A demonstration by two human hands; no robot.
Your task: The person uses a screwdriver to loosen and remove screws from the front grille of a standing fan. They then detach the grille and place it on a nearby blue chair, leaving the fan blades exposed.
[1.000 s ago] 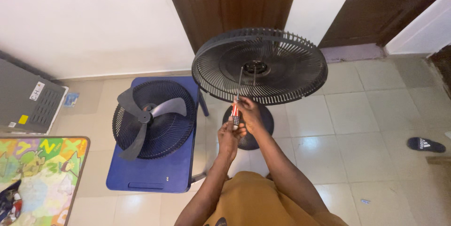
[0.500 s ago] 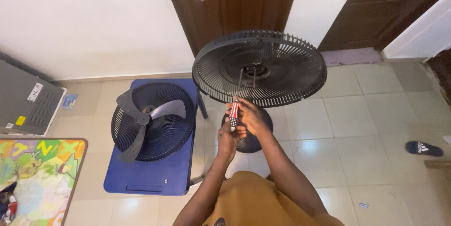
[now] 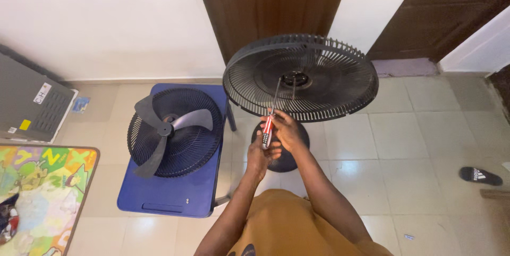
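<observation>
Over by the door, both hands grip the screwdriver (image 3: pixel 268 128), tip at the rear grille's (image 3: pixel 340 94) hub; front guard and blade (image 3: pixel 169 128) already lie off on the blue chair (image 3: pixel 175 200).

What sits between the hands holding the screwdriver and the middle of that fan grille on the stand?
In the head view, only the screwdriver shaft bridges that stretch: it runs from the right hand and left hand up over the rear grille ribs toward the motor hub.
</observation>
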